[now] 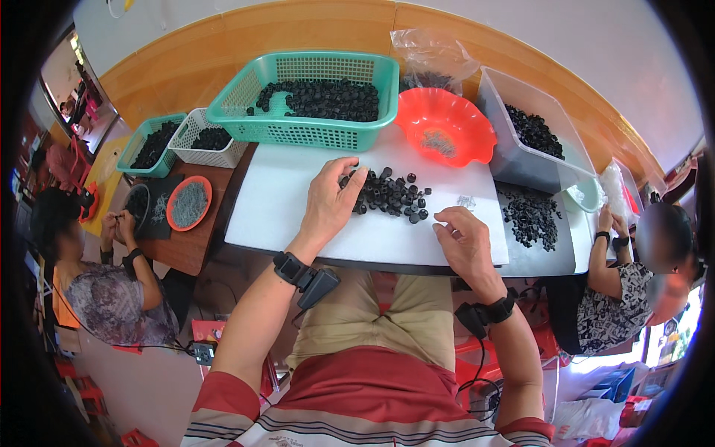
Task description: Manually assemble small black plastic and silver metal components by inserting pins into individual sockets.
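A loose pile of small black plastic caps [395, 195] lies on a white foam sheet [275, 197] before me. My left hand [333, 195] is at the pile's left edge, thumb and fingers apart. A few black pieces show between them, and I cannot tell whether it grips any. Right of the pile, my right hand [466, 240] has bent fingers, with a small gap between thumb and forefinger. Nothing shows in that gap. Just beyond this hand lies a small cluster of thin metal pins [466, 201].
Behind the sheet stand a green basket [305, 136] of black pieces, a red scalloped bowl [477, 134] with pins and a clear bin [514, 167]. More black pieces [532, 220] lie at right. Seated people work on both sides, the left one near an orange-rimmed bowl [208, 215].
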A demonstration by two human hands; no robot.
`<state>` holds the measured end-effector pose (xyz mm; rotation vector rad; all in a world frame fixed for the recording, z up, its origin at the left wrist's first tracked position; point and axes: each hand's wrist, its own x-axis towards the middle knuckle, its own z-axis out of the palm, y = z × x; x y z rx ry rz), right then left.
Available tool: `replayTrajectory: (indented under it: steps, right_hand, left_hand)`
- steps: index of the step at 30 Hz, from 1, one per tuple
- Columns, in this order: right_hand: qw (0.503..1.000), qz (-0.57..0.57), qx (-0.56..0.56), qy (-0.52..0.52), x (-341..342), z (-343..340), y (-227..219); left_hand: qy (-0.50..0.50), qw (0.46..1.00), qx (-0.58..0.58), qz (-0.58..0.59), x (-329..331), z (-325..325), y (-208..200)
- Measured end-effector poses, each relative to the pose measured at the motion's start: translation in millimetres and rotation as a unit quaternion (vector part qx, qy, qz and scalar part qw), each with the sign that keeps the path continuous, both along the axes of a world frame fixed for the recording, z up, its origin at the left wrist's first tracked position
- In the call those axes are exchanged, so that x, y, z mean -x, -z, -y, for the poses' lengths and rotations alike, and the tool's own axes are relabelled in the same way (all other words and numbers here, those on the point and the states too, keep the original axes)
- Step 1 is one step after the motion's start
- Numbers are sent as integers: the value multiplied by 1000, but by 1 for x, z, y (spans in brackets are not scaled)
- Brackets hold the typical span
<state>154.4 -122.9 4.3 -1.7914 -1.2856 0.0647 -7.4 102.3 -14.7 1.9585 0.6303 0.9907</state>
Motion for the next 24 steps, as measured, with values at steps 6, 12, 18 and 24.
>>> replayTrajectory:
  steps: [6, 12, 18, 24]
  right_hand:
    - [999, 28, 24, 36, 4, -2, 15]
    - [998, 26, 15, 56, 7, -3, 12]
    - [997, -8, 23, 68, 7, -3, 13]
    - [998, 1, 20, 64, 7, -2, 11]
  left_hand:
    - [-6, 1000, -2, -7, 0, 0, 1]
    - [-13, 1000, -8, -9, 0, 4, -6]
    - [-16, 1000, -20, -13, -1, 4, -5]
    - [-22, 999, -25, -28, 1, 5, -6]
